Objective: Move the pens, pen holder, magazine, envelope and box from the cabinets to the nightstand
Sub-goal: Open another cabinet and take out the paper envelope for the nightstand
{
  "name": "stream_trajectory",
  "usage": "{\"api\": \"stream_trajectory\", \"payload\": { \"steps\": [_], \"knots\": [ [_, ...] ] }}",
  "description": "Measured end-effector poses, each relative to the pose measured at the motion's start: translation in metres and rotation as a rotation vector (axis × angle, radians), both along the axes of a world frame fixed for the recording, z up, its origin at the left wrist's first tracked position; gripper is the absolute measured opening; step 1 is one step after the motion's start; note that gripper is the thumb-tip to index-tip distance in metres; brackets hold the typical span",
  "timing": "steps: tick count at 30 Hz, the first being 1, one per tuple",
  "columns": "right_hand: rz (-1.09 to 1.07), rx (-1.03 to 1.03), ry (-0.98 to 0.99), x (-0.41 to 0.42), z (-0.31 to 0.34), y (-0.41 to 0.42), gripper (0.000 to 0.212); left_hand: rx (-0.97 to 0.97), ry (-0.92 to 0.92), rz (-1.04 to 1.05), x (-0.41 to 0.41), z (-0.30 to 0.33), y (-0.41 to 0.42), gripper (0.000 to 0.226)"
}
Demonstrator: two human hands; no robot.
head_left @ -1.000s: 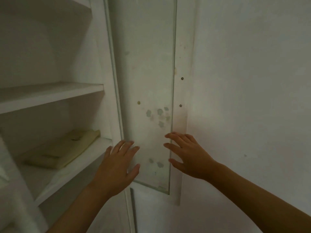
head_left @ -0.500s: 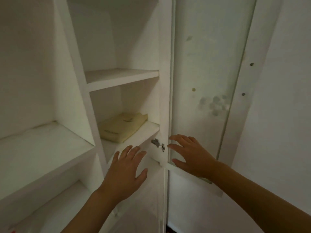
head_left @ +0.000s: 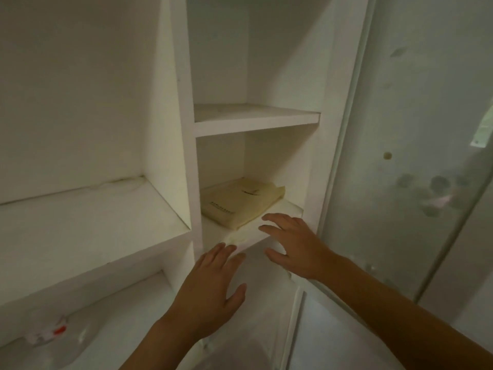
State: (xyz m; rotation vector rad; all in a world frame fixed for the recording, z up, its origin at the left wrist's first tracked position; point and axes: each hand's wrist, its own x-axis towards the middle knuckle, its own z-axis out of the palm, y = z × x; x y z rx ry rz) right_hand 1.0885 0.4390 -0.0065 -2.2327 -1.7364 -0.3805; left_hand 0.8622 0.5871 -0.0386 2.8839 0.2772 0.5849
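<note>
Both hands (head_left: 208, 295) now nearer envelope (head_left: 241, 201); its print unreadable.

Matt white painted cabinet (head_left: 186, 129), frosted glass door (head_left: 400, 129), yellowish matt paper envelope (head_left: 240, 201)

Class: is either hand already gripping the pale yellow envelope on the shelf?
No: the pale yellow envelope lies untouched, with the left hand and right hand open in front of it.

Envelope (head_left: 241, 202) on shelf (head_left: 282, 209)
</note>
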Motion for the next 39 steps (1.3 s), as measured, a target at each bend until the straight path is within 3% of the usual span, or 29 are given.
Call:
{"api": "stream_trajectory", "payload": {
  "steps": [16,29,39],
  "knots": [
    [0.331,-0.111,0.145,0.071,-0.009,0.132,0.056,-0.045,-0.067,0.253,0.040,-0.019,-0.005,0.062],
    [0.386,-0.021,0.354,0.086,-0.029,0.102,0.057,-0.048,-0.109,0.258,0.055,-0.019,-0.002,0.063],
    [0.371,0.107,0.467,0.083,-0.031,0.044,0.034,-0.064,-0.098,0.213,0.075,-0.009,0.017,0.062]
  ]
}}
